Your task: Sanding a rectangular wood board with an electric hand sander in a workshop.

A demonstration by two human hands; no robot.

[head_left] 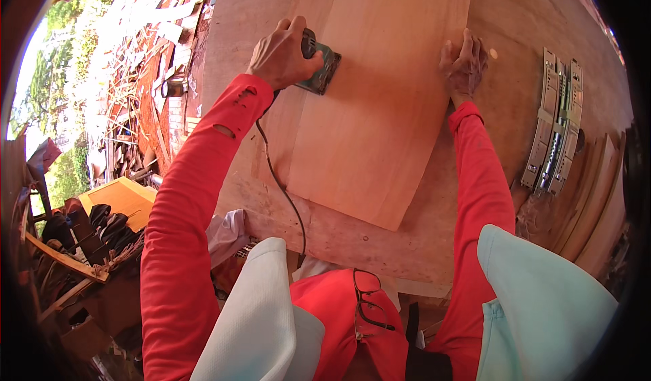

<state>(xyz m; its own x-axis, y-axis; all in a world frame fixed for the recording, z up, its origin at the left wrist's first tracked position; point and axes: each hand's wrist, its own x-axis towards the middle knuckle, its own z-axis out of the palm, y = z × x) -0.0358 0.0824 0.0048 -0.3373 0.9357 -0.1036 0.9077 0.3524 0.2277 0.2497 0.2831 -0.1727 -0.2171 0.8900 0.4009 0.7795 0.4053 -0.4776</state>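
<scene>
A pale reddish wooden panel (380,103) lies flat on a larger wooden worktop (325,219). My left hand (281,55) is wrapped round a green and black electric sander (321,75), whose flat base sits on the left part of the panel. A black cord (276,174) runs from the sander down toward my body. At the panel's right edge, my right hand (465,62) grips with bent fingers, the thumb on the panel side and the other fingers along the outside. The fingertips' undersides are hidden.
Metal drawer slides (555,122) lie on the worktop to the right, near long wooden strips (593,187). Scrap wood (129,120) litters the reddish ground at left, with a yellow-orange panel (121,199) below. Eyeglasses (369,303) hang on my red shirt.
</scene>
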